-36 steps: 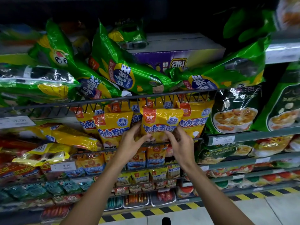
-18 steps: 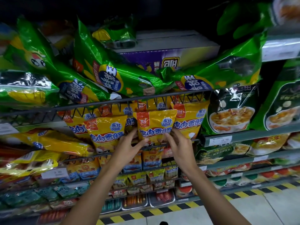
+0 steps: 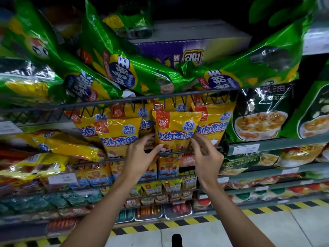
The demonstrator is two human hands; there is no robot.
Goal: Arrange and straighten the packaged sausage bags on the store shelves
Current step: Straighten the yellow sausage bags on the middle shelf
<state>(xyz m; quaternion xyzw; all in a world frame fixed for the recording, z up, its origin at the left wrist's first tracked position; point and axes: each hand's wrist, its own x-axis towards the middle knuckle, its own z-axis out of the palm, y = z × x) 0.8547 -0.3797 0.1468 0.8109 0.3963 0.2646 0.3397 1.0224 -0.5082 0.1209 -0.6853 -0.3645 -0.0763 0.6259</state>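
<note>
The yellow sausage bag (image 3: 175,132) stands upright at the front edge of the wire shelf (image 3: 124,101), between two like bags. The left hand (image 3: 142,157) and right hand (image 3: 206,155) flank its lower corners, fingers spread loose and only touching it, gripping nothing. The glossy film probably slips and crumples, so I would pinch the stiffer side seams low down.

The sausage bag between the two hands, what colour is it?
Yellow sausage bag with a red logo patch and blue lettering, seen in the head view.
</note>
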